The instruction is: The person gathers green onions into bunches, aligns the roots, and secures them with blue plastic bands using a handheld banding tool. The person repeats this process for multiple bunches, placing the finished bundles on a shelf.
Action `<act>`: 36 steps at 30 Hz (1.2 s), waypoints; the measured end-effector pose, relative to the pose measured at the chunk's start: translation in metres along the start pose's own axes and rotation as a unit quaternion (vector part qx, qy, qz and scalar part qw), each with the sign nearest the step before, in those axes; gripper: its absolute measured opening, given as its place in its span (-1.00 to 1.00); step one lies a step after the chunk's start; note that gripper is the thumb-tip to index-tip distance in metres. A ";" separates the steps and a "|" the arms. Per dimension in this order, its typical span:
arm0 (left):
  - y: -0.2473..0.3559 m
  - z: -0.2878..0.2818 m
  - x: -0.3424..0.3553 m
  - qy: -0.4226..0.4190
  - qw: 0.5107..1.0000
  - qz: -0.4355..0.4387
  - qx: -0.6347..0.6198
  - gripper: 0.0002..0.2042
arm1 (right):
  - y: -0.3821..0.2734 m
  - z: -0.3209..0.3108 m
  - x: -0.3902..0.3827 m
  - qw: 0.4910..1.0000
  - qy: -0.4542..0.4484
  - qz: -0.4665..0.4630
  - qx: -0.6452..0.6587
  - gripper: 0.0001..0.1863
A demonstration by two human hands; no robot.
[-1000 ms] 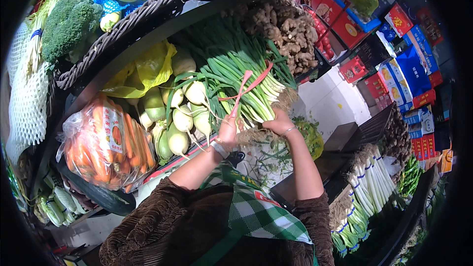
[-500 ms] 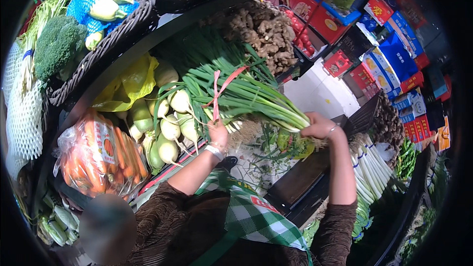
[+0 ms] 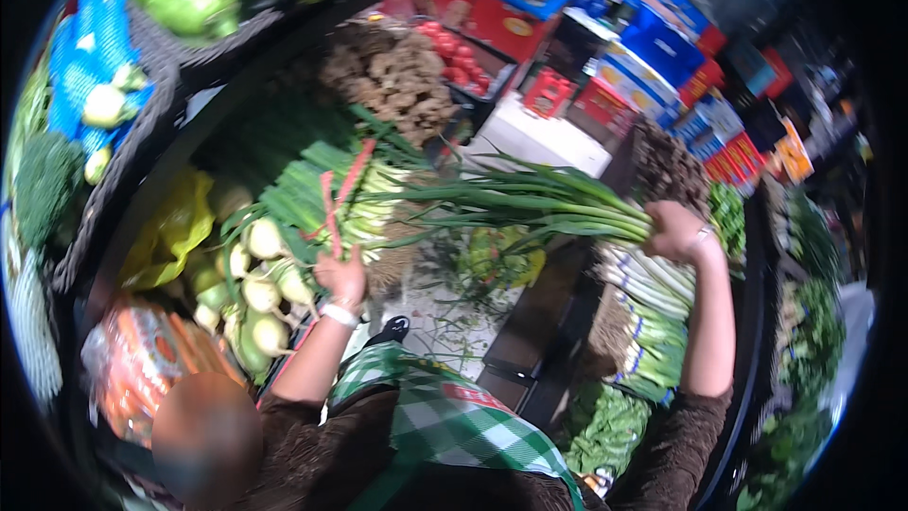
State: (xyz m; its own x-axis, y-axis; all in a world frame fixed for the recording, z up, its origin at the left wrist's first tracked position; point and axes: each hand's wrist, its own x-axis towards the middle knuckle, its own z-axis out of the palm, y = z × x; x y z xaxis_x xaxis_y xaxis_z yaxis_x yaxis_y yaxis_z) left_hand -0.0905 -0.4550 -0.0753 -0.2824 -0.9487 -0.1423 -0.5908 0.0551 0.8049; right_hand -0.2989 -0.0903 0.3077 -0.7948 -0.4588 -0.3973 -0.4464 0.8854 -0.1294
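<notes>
While the left hand (image 3: pixel 340 274) is closing around two pink ties (image 3: pixel 336 201) on the scallion pile (image 3: pixel 312 194), the right hand (image 3: pixel 673 230) is gripping one scallion bunch (image 3: pixel 530 203) by its root end, fingers wrapped tight around it. That bunch is stretching flat from the fist at three o'clock toward the middle of the scene, its leaf tips reaching the pile and hanging over the gap between the two stalls.

Around the left hand, some ten white radishes (image 3: pixel 260 279) are lying at eight o'clock, touching the pile. One yellow bag (image 3: pixel 175 232) is sitting at nine o'clock, one bag of carrots (image 3: pixel 142 369) at seven, one broccoli head (image 3: pixel 43 185) farther out at nine. A ginger heap (image 3: pixel 392 85) is lying at twelve o'clock, and one basket (image 3: pixel 151 66) with blue netting is sitting at ten. Below the right hand, leeks (image 3: pixel 648 317) are lying in tied bundles at four o'clock; I cannot count them. A white box (image 3: pixel 534 137) is standing behind the bunch, and red and blue cartons (image 3: pixel 681 47) are stacking up at one o'clock. The green checked apron (image 3: pixel 445 416) and both forearms are hiding the floor at six.

Compared with half a second ago, the right hand is farther out to the right, now over the leeks, and the bunch is drawn clear of the pile. The left hand is staying on the ties.
</notes>
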 end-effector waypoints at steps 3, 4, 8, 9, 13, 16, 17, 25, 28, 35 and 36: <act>0.033 -0.022 -0.059 -0.030 0.999 0.037 0.000 -0.13 | -0.009 0.018 -0.017 0.981 0.047 -0.008 -0.187 -0.67; 0.049 -0.029 -0.078 -0.139 0.990 0.032 -0.017 -0.13 | -0.013 0.024 -0.020 0.976 0.044 0.002 -0.214 -0.73; 0.137 -0.039 -0.152 -0.331 0.837 0.433 -0.048 -0.06 | -0.034 0.049 -0.043 0.950 0.123 -0.045 -0.282 -0.86; 0.165 -0.036 -0.162 -0.335 0.782 0.514 -0.110 -0.01 | -0.040 0.053 -0.049 0.941 0.137 -0.047 -0.307 -0.88; 0.265 0.002 -0.200 -0.355 0.625 0.685 -0.118 -0.01 | -0.057 0.058 -0.080 0.933 0.172 -0.088 -0.305 -0.89; 0.289 0.027 -0.225 -0.562 0.505 0.654 -0.039 -0.33 | -0.054 0.056 -0.099 0.937 0.144 -0.056 -0.313 -0.87; 0.292 0.034 -0.231 -0.667 0.469 0.579 -0.020 -0.45 | -0.049 0.054 -0.106 0.940 0.136 -0.039 -0.311 -0.83; 0.293 0.060 -0.243 -0.871 0.379 0.259 -0.174 -0.77 | 0.006 0.109 -0.135 0.858 0.489 0.131 0.084 -0.07; 0.284 0.060 -0.252 -0.917 0.329 0.143 -0.175 -0.72 | 0.005 0.153 -0.113 0.744 0.373 0.046 0.552 -0.45; 0.259 0.063 -0.250 -0.945 0.295 0.056 -0.128 -0.53 | 0.001 0.202 -0.099 0.620 0.384 -0.002 0.684 -0.79; 0.257 0.064 -0.249 -0.949 0.282 0.046 -0.133 -0.47 | -0.001 0.203 -0.100 0.610 0.391 -0.010 0.689 -0.77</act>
State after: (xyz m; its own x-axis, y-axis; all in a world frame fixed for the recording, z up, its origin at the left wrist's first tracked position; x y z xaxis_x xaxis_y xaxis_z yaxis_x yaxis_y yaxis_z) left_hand -0.2207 -0.1843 0.1299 -0.3315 0.9427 0.0369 -0.5092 -0.2117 0.8342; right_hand -0.1358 -0.0300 0.1633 -0.9885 0.1121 0.1018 -0.1179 -0.1472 -0.9821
